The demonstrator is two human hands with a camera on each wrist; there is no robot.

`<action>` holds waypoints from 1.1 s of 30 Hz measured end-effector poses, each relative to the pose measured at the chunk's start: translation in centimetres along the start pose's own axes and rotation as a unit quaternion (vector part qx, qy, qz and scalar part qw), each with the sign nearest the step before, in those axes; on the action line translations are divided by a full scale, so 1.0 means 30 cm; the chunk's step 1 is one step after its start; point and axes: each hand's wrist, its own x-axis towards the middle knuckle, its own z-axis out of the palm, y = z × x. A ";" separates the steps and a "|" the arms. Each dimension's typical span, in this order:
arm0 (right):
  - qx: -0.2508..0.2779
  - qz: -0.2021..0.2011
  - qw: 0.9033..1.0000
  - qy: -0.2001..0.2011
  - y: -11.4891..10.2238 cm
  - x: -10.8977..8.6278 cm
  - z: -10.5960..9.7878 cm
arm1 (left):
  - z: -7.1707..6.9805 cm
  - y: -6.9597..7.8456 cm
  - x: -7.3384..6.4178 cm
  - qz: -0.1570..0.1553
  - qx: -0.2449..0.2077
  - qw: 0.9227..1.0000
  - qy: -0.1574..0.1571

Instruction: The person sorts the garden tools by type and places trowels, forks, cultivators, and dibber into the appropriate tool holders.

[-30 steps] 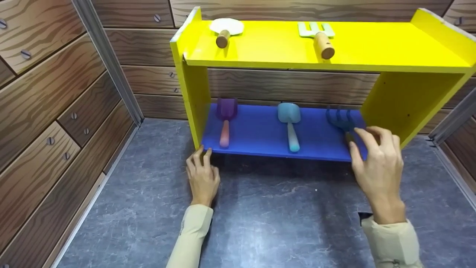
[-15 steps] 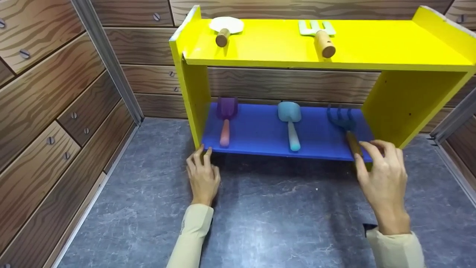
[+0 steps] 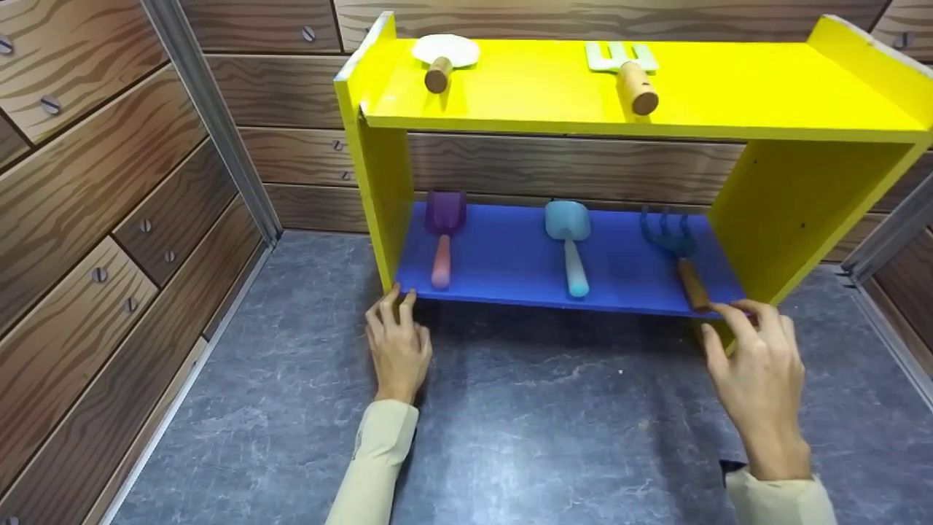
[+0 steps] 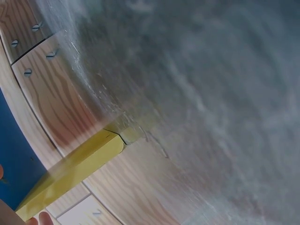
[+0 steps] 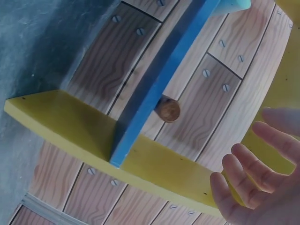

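Note:
On the blue lower shelf [image 3: 503, 255] lies a hand rake [image 3: 689, 273] with blue tines and a wooden handle, at the right side. Just past the handle's end is my right hand [image 3: 762, 372], at the shelf's front right corner. In the right wrist view its fingers [image 5: 253, 171] are spread, apart from the wooden handle end [image 5: 168, 110]. My left hand [image 3: 397, 346] rests its fingertips at the front left corner, by the yellow side panel [image 3: 375, 211]. A purple scoop [image 3: 443, 240] with a pink handle and a light blue scoop [image 3: 568, 244] lie on the same shelf.
The yellow top shelf [image 3: 525, 84] bears a white-headed tool [image 3: 446, 51] with a wooden handle and a white three-pronged fork [image 3: 634, 80]. Wood-patterned walls [image 3: 87, 255] surround the grey marbled floor [image 3: 539, 423].
My right hand has drawn back from the hand rake's handle toward me and slightly right, leaving the handle uncovered. The rake has barely moved. My left hand has stayed put.

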 end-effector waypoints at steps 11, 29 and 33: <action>-0.011 0.021 1.000 -0.004 0.041 -0.049 -0.007 | -0.004 -0.001 -0.002 0.001 0.004 1.000 0.001; -0.045 0.062 0.996 -0.035 0.098 -0.124 -0.025 | -0.005 -0.001 -0.003 0.000 0.006 1.000 -0.014; -0.056 0.065 0.995 -0.048 0.108 -0.126 -0.029 | -0.006 0.000 -0.002 -0.002 0.003 1.000 -0.017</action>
